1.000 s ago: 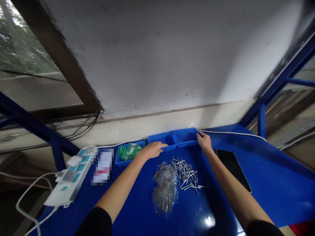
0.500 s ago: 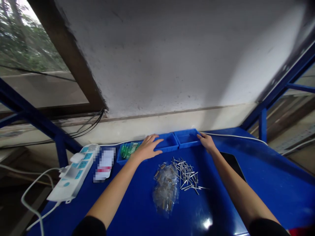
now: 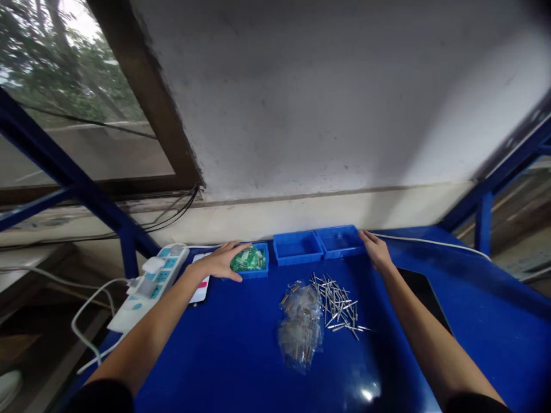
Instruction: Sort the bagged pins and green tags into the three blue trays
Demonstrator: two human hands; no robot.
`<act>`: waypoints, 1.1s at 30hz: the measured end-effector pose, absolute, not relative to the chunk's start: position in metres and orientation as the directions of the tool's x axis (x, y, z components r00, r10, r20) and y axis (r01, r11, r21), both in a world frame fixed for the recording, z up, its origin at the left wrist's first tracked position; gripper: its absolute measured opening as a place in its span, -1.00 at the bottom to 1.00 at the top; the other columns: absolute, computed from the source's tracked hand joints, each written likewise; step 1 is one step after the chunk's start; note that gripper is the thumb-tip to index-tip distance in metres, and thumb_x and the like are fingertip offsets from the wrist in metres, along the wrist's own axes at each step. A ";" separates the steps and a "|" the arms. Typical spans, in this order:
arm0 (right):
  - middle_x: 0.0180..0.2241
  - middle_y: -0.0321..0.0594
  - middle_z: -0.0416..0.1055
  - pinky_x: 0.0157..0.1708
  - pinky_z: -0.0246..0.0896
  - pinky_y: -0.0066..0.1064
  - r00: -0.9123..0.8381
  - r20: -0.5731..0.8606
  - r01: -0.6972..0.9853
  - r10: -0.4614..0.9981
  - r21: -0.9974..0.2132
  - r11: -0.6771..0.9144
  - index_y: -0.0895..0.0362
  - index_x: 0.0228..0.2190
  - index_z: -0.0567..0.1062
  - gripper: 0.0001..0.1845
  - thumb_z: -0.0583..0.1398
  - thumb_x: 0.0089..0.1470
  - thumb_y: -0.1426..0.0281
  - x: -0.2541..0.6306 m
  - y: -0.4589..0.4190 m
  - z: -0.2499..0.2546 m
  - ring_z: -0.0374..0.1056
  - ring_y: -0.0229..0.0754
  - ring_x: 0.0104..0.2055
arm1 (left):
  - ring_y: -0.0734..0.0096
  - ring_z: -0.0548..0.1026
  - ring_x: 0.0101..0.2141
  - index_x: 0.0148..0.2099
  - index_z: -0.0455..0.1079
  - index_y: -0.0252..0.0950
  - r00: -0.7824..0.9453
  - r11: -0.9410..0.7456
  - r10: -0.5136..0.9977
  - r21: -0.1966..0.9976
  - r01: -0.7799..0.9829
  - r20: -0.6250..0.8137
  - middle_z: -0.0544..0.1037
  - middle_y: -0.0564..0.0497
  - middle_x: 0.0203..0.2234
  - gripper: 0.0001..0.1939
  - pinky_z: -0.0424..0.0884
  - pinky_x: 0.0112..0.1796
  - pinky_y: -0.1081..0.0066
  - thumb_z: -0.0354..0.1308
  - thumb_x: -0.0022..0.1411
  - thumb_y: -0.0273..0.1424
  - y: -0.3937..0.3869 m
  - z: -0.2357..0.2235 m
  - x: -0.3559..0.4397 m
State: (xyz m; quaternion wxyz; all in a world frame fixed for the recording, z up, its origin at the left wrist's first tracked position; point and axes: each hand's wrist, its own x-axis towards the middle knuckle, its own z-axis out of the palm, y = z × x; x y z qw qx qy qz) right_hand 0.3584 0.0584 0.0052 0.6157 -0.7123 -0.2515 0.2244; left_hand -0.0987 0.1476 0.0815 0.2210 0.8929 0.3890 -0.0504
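left fingers: left hand (image 3: 221, 263) at the left end of the packet box (image 3: 259, 275), thumb and fingers spread wide across its corner; firm contact, cannot tell.
right fingers: right hand (image 3: 376, 250) with fingertips against the right end of the end box (image 3: 340, 240); whether they pinch the wall or only press, cannot tell.
row of boxes: packet box on the left holds green packets (image 3: 249, 260); a thin gap, then the middle box (image 3: 297, 245), side by side with the end box.
step in hand: judged as handling the boxes, one hand at each end of the row.
next move calls for: probably left thumb and fingers closing on the box wall, an even push, the boxes kept level.
loose pins: metal pins (image 3: 337, 304) heaped crosswise in front of the boxes, clear bags (image 3: 301, 327) touching or just beside them on the left.
table: glossy blue table (image 3: 241, 355); dark phone (image 3: 424, 295) partly behind the right forearm, power strip (image 3: 148, 289) at far left.
room: grey wall (image 3: 301, 115) behind, window (image 3: 86, 103) with trees upper left.
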 end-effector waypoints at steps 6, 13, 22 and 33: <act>-0.29 -0.11 0.45 -0.08 0.27 -0.24 0.886 0.024 -0.009 0.464 -0.998 0.069 0.24 -0.16 0.39 -0.52 0.13 0.01 0.11 0.314 0.005 0.028 0.38 -0.10 -0.13 | -0.17 0.03 0.18 0.30 -0.10 -0.08 0.665 -0.588 0.746 0.436 0.681 -0.032 0.13 -0.16 0.17 -0.04 0.16 0.03 -0.02 0.27 -0.11 -0.26 0.101 0.087 -0.099; 0.24 0.02 -0.10 -0.15 0.35 -0.10 0.237 0.202 -0.124 0.950 -0.964 0.236 -0.10 0.23 -0.33 0.08 0.22 -0.09 0.00 0.162 -0.110 0.039 0.15 0.08 0.15 | -0.08 0.13 0.16 0.32 -0.25 -0.06 0.713 -0.579 0.700 0.614 0.536 0.038 0.05 -0.14 0.22 0.03 0.13 0.09 -0.07 0.29 -0.09 -0.31 0.014 0.129 -0.070; 0.21 0.06 -0.09 0.06 0.14 -0.01 0.393 0.242 0.231 0.887 -0.960 0.160 0.04 0.20 -0.20 0.18 0.37 -0.30 0.15 0.159 -0.127 0.039 0.06 0.18 0.19 | -0.06 -0.34 0.26 0.33 -0.21 -0.10 0.893 -0.567 0.428 0.811 0.147 0.137 -0.33 -0.01 0.31 -0.04 -0.16 0.19 -0.06 0.24 0.02 -0.10 -0.019 0.117 -0.011; 0.21 0.04 -0.01 0.02 0.20 -0.01 0.137 0.500 0.772 0.855 -0.595 0.224 0.08 0.18 -0.05 -0.08 0.24 -0.18 0.47 0.201 -0.127 0.059 0.08 0.12 0.18 | 0.17 0.16 0.17 0.08 0.29 -0.20 0.458 -0.044 0.883 0.989 -0.144 0.106 0.23 -0.04 0.17 -0.53 0.02 0.17 0.18 -0.19 0.31 -0.07 -0.041 0.062 0.072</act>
